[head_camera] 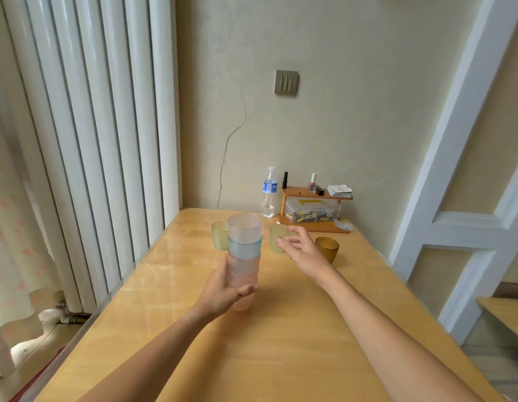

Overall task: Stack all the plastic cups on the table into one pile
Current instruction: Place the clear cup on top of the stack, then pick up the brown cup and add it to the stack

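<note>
A pile of nested plastic cups (pixel 244 250), clear on top, then blue, then pink ones, stands in the middle of the wooden table (pixel 281 343). My left hand (pixel 223 291) is wrapped around the pile's lower pink cups. My right hand (pixel 300 248) hovers with fingers spread just right of a pale green cup (pixel 276 239), partly covering it; nothing is in its grasp. A second pale green cup (pixel 220 235) stands behind and left of the pile. An amber cup (pixel 327 249) sits to the right, behind my right wrist.
At the table's far edge by the wall stand a water bottle (pixel 269 192) and a small wooden shelf (pixel 313 210) with a clear box, small bottles and cards. A radiator (pixel 92 126) runs along the left side. The table's right edge drops off near a white door frame (pixel 455 169).
</note>
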